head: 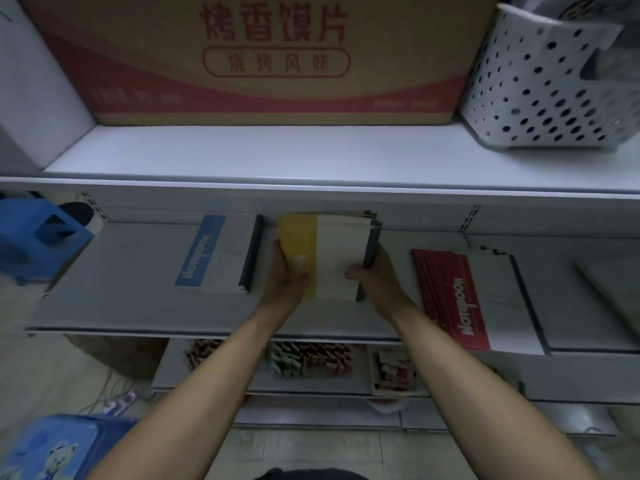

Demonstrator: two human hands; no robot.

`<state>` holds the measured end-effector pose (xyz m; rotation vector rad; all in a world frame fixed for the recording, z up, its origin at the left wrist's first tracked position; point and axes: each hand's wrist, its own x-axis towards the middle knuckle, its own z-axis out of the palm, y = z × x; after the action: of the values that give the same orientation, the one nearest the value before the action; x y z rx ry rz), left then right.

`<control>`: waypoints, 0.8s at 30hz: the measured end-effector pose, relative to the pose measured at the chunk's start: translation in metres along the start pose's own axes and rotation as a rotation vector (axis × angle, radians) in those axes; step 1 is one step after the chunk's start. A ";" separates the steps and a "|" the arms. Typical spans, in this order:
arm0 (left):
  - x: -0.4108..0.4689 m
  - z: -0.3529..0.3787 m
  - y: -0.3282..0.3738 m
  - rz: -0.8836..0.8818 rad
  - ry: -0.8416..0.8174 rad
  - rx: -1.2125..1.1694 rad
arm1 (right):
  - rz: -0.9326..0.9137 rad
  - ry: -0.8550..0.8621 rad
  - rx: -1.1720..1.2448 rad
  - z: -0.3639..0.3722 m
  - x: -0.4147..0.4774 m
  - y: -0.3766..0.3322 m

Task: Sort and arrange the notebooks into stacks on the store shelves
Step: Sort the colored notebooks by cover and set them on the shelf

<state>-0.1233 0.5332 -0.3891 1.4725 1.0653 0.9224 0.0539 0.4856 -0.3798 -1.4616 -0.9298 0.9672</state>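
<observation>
Two hands grip the yellow-banded notebook stack [341,251] on the middle shelf [131,299], left hand [288,271] at its yellow edge, right hand [377,276] at its dark spine, long axis running away from the person, between the blue-banded stack [221,258] and red-banded stack [485,299]

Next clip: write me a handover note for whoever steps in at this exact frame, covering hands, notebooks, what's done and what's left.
Left hand: grips the left edge of the yellow-banded stack.
Right hand: grips its right edge, by the dark spines.
Position: that stack is over the middle shelf, between the blue-banded stack and the red-banded stack. I cannot tell if it rests on the shelf.
Done: blue and red stacks lie on the shelf.
Left: probably set down and square the yellow stack; the red one looks slightly fanned.
</observation>
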 end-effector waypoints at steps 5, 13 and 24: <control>-0.004 0.012 -0.006 0.014 0.097 -0.051 | 0.000 0.060 0.066 0.014 -0.009 -0.005; -0.011 0.007 -0.002 0.081 0.085 -0.115 | -0.004 0.034 0.036 0.007 -0.007 -0.007; -0.006 0.018 -0.003 0.114 0.212 -0.102 | 0.002 0.054 0.029 0.022 -0.013 -0.009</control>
<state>-0.1087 0.5228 -0.3950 1.3842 1.0779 1.2183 0.0286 0.4823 -0.3717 -1.4580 -0.8719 0.9342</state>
